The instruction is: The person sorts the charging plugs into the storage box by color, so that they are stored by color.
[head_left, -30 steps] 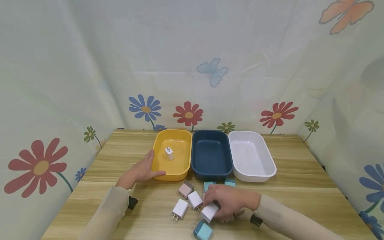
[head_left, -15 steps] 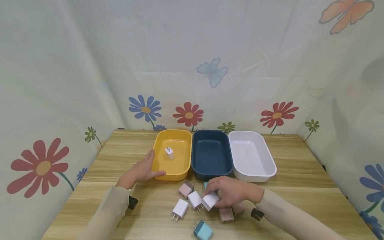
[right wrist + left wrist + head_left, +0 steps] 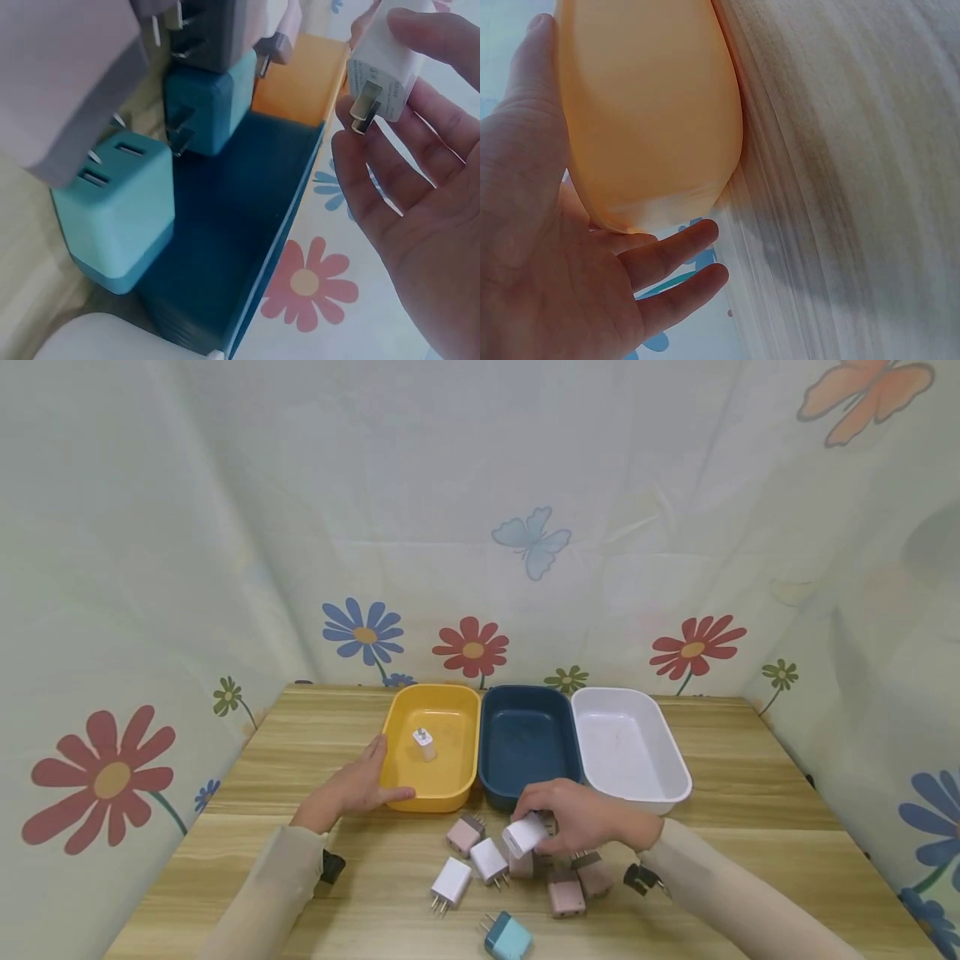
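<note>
One wood-grain table (image 3: 738,777), flowered cloth (image 3: 420,485) far behind.
I see right hand (image 3: 570,812) pinching white charger (image 3: 524,836); left hand (image 3: 357,783), loosely spread, touching yellow tray (image 3: 450,781).

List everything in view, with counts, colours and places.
Table: 1, pale wood, foreground
Yellow tray: 1, yellow, left of row
Blue tray: 1, dark blue, middle
White tray: 1, white, right
White chargers: 4, white; one in yellow tray, two on table, one held
Pink chargers: 4, pink and brown, on table
Teal chargers: 3, teal; one at front, two near blue tray
Cloth: 1, pale, patterned, behind table
Gadgets: 2, black, one per wrist
Sleeves: 2, beige, both arms
Left hand: 1, touching yellow tray
Right hand: 1, holding white charger
</note>
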Demonstrator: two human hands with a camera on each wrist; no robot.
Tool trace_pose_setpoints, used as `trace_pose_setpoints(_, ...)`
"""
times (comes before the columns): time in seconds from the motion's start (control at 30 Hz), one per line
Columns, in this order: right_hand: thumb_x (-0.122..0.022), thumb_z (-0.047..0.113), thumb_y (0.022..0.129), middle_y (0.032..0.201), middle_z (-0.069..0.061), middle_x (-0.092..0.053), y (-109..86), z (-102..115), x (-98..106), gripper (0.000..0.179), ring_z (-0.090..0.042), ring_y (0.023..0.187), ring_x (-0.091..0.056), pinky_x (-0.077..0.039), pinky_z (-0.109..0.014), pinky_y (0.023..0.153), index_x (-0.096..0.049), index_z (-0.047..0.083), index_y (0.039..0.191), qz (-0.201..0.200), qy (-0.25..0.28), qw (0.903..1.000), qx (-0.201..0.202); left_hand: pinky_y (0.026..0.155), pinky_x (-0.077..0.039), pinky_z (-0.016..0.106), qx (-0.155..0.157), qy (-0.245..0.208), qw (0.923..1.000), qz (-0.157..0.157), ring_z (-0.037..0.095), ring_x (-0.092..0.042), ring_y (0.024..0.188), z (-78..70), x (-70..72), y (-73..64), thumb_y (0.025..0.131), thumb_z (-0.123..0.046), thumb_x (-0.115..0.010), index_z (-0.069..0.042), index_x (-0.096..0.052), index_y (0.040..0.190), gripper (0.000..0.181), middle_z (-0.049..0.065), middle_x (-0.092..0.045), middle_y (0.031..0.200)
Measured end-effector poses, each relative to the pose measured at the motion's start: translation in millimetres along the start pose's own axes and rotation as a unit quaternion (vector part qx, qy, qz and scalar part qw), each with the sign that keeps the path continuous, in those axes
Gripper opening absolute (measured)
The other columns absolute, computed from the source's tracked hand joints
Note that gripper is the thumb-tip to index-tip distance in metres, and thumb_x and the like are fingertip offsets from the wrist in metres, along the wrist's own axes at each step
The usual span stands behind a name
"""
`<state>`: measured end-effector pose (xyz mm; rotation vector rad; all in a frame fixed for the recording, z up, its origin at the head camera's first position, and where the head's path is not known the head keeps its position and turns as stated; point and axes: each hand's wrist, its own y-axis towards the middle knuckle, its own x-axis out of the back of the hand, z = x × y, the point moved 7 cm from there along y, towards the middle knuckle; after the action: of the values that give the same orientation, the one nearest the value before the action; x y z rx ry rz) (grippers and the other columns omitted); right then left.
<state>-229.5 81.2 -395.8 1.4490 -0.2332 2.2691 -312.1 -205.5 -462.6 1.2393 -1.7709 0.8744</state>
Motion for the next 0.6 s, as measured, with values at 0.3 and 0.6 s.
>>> trace_pose_setpoints(0.3, -0.075, 0.02, 0.08, 0.109, 0.005, -0.059, 6.1, -7.9, 11.5, 0.032, -0.005, 0.092, -0.054, -0.05, -0.025, 0.077, -0.064, 0.013, 0.11, -0.02, -0.009, 0.9997, -0.006, 0.106, -0.028, 0.054, 0.006, -0.001, 1.0, 0.003, 0.045, -0.029, 0.133, 1.1, -0.2, -0.4, 0.075, -0.065, -0.066, 0.003, 0.001, 0.149, 0.12, 0.022, -0.004, 0.155)
trace_pose_setpoints(0.6, -0.074, 0.021, 0.082, 0.105, 0.006, -0.057, 12.4, -17.5, 14.3, 0.031, -0.006, 0.088, -0.054, -0.051, -0.021, 0.075, -0.065, 0.013, 0.11, -0.02, 0.007, 0.9982, -0.055, 0.106, -0.027, 0.054, 0.002, 0.001, 1.0, 0.0, 0.045, -0.027, 0.133, 1.7, -0.6, 0.1, 0.075, -0.066, -0.065, 0.003, 0.002, 0.149, 0.121, 0.022, -0.004, 0.155)
